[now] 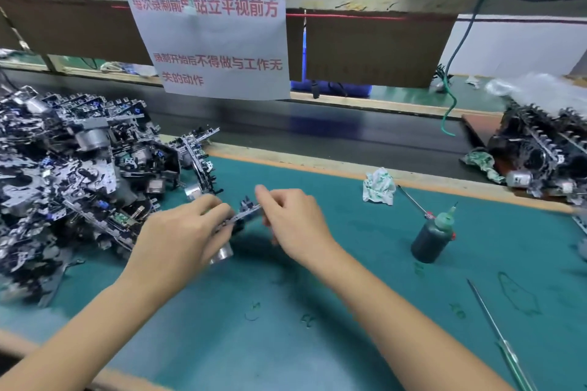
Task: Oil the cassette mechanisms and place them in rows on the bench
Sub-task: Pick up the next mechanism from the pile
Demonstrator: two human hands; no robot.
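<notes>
Both hands hold one cassette mechanism [242, 214] just above the green bench mat [317, 311], near the middle. My left hand [187, 232] grips its left side, fingers curled over the metal frame, with its silver motor [222, 253] showing below the palm. My right hand [290, 219] pinches the mechanism's right end. A large heap of cassette mechanisms [70, 178] covers the left of the bench. A dark green oil bottle [433, 236] with a thin nozzle stands to the right of my hands. More mechanisms [546, 152] are stacked at the far right.
A crumpled rag [379, 186] and a small red-handled screwdriver [414, 200] lie behind the bottle. A long thin tool [498, 333] lies at the front right. A black conveyor belt [317, 127] runs behind the bench, with a paper notice [212, 41] hanging above it.
</notes>
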